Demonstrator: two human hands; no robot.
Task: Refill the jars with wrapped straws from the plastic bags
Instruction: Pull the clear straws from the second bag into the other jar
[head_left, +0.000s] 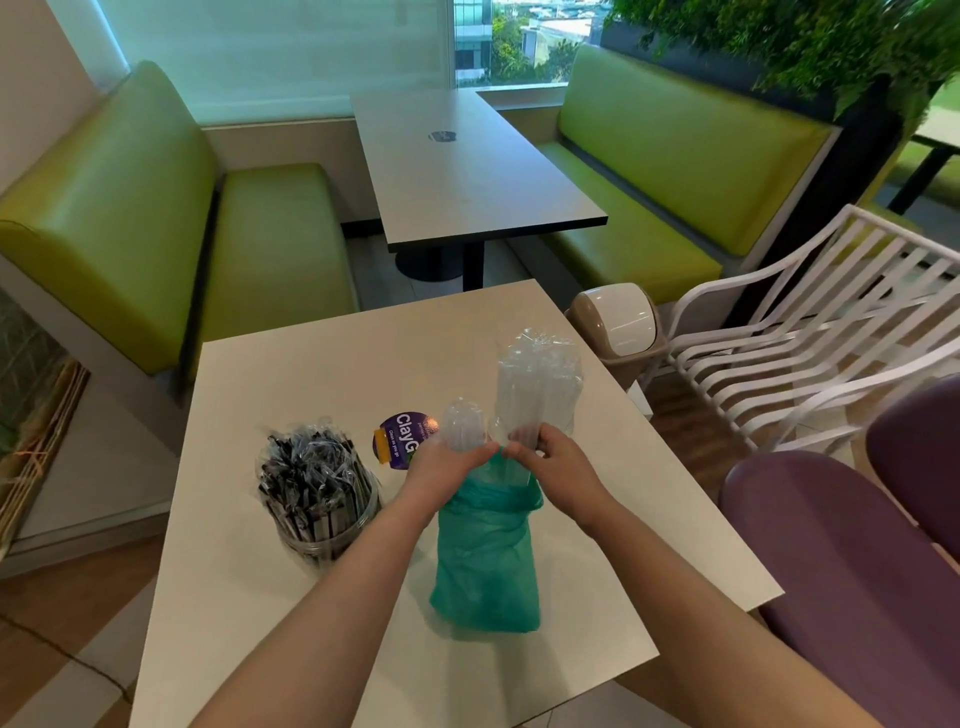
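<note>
A green plastic bag (485, 561) stands on the white table (291, 613) in front of me. My right hand (553, 460) grips a large bundle of clear wrapped straws (537, 384) that sticks up out of the bag's mouth. My left hand (447, 462) holds a smaller bunch of clear wrapped straws (462, 423) at the bag's left rim. To the left stands a clear jar (327, 530) packed with black wrapped straws (309, 467). No other jar shows.
A purple round sticker (397, 441) lies on the table behind my left hand. A beige swing-lid bin (618, 322) stands past the table's far right corner, next to a white slatted chair (810, 332). Purple seats (857, 561) are at right; green booths and another table lie beyond.
</note>
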